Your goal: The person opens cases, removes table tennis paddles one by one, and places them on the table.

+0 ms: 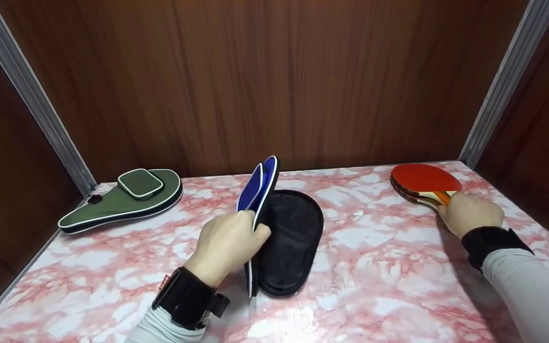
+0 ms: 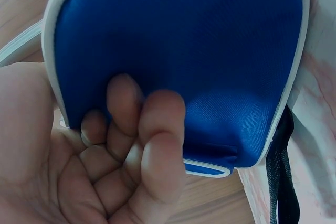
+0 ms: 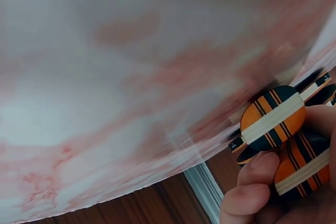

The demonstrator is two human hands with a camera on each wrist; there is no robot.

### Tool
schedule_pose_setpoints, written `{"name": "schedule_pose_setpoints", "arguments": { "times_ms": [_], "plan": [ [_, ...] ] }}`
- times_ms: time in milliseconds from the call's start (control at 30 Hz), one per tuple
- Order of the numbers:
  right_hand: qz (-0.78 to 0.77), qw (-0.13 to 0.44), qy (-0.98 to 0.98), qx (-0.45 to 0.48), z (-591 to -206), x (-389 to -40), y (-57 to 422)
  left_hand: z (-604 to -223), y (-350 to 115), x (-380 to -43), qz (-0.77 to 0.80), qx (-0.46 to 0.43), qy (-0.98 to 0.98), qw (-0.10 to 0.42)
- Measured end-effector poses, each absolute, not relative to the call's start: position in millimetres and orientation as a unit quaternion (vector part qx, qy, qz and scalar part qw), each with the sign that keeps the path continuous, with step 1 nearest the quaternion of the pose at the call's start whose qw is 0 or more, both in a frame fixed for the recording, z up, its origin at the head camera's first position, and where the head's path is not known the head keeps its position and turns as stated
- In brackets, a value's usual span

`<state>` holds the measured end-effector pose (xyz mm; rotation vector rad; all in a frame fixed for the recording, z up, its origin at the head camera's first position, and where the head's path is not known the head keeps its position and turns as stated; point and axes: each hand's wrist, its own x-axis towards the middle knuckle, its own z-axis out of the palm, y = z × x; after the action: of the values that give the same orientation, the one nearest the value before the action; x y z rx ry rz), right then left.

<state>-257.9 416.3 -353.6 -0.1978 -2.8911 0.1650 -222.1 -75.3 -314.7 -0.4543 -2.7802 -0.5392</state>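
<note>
Two paddles (image 1: 425, 178), frame right, clamped in right hand (image 1: 473, 214); left hand (image 1: 231, 243) pinches blue lid (image 2: 184, 40), centre. Slack finger pressure could drop one paddle.

3 wood-grain walls (image 1: 284, 81) | 2 grey corner strips (image 1: 31, 90) (metallic-looking) | pink-white marbled tabletop (image 1: 374, 295)

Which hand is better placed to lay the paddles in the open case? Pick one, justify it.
Right, most likely: the right hand grips the paddles by their handles, while the left hand holds the blue lid up from the case's black base.
</note>
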Motion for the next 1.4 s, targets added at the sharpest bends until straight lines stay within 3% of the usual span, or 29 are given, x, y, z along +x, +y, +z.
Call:
{"name": "schedule_pose_setpoints", "arguments": {
  "times_ms": [300,1400],
  "plan": [
    [0.070,0.079,-0.992,-0.073,-351.0,-262.5,421.3,-314.4,-76.0,-221.4,-0.185,-0.161,-0.959,0.140],
    [0.112,0.048,-0.985,-0.122,-354.5,-264.5,420.2,-313.8,-75.7,-221.4,-0.178,-0.167,-0.958,0.149]
  ]
}}
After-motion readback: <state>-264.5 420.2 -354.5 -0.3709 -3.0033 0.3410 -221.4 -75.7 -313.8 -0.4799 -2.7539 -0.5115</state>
